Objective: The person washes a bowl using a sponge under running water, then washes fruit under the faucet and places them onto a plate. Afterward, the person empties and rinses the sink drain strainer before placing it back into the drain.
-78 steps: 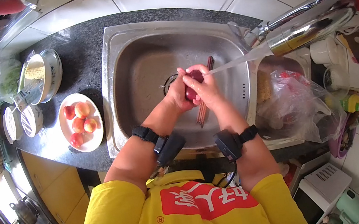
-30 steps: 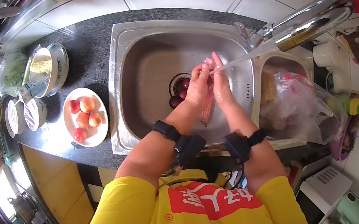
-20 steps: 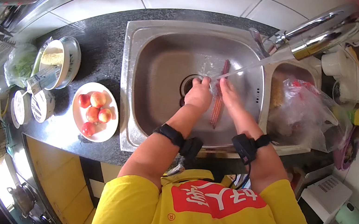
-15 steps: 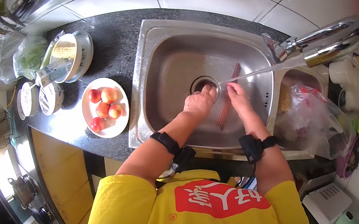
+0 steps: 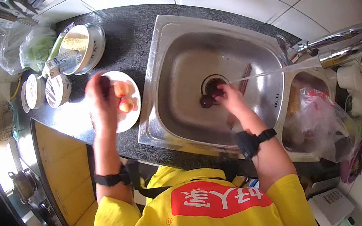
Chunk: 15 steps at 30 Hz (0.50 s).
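Observation:
My left hand (image 5: 100,104) is over the white plate (image 5: 137,105), blurred, its fingers curled round a dark round fruit, perhaps a plum (image 5: 104,84). Red-and-yellow round fruits (image 5: 126,105) lie on that plate, partly covered by the hand. In the steel sink (image 5: 180,75), my right hand (image 5: 232,99) is low by the drain, fingertips closed on a dark round fruit (image 5: 216,93). Another dark fruit (image 5: 206,101) sits beside it at the drain's edge. Reddish-brown sticks (image 5: 245,79) lie behind the right hand, partly hidden by it.
Water runs from the faucet (image 5: 345,42) across the sink's right side. A clear plastic bag (image 5: 319,119) fills the small right basin. Stacked bowls (image 5: 81,48), lidded tubs (image 5: 58,90) and bagged greens (image 5: 38,48) stand on the left counter.
My left hand has gone from the drain to above the plate, carrying a dark fruit. My right hand has shifted left towards the drain. Dark fruits now show there.

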Each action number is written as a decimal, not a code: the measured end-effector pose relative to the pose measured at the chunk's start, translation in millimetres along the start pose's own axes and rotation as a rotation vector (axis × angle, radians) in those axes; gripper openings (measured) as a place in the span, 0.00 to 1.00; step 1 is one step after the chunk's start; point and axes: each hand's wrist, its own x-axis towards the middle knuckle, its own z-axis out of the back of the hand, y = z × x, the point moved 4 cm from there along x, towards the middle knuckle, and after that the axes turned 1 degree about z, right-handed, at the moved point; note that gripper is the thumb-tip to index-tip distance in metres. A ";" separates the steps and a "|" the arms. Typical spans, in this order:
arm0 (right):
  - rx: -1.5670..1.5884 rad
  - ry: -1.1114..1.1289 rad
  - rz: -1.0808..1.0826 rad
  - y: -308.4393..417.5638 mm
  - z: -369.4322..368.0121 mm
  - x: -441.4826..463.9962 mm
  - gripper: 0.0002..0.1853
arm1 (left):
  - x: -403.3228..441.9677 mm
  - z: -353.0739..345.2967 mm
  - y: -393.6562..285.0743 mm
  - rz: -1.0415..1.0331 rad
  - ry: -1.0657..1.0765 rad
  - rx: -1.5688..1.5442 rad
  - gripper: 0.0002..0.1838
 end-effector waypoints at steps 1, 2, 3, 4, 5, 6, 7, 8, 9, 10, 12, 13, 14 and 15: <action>-0.068 0.015 0.160 11.7 -4.9 -2.4 0.24 | 2.2 10.4 23.6 -0.025 -0.064 0.060 0.25; -0.110 0.075 0.148 20.6 -7.3 -4.4 0.26 | 1.6 15.6 47.8 0.049 -0.041 0.048 0.25; -0.150 0.136 0.137 28.8 -9.8 -5.2 0.27 | -1.4 19.8 67.7 0.123 -0.020 0.038 0.25; -0.219 0.075 0.164 34.6 -10.5 -5.9 0.30 | -4.7 21.8 79.2 0.175 0.013 -0.015 0.24; -0.218 0.072 0.157 38.2 -11.0 -7.4 0.30 | -7.4 22.1 87.7 0.171 0.020 -0.017 0.24; -0.310 0.117 0.185 46.3 -9.2 -8.0 0.31 | -8.2 19.5 93.3 0.228 0.064 -0.044 0.25; -0.401 0.166 0.212 51.0 -10.0 -9.8 0.33 | -11.5 16.9 98.8 0.289 0.109 -0.069 0.25; -0.400 0.170 0.204 48.9 -13.4 -9.3 0.34 | -15.0 14.1 102.3 0.302 0.135 -0.023 0.23; -0.402 0.169 0.201 50.3 -13.3 -9.4 0.34 | -15.5 13.9 97.5 0.302 0.138 -0.026 0.23; -0.456 0.189 0.212 51.5 -13.8 -10.1 0.34 | -15.6 13.8 91.3 0.261 0.179 0.061 0.22; -0.507 0.207 0.223 54.1 -12.4 -10.5 0.34 | -13.3 12.8 80.2 0.227 0.256 0.161 0.20; -0.536 0.220 0.232 56.1 -11.8 -11.4 0.34 | -12.4 13.3 75.6 0.225 0.259 0.163 0.20; -0.566 0.233 0.241 56.8 -11.7 -12.2 0.34 | -12.0 12.8 71.9 0.245 0.275 0.164 0.20; -0.565 0.232 0.238 55.5 -12.4 -12.5 0.34 | -11.7 11.6 70.1 0.266 0.291 0.164 0.20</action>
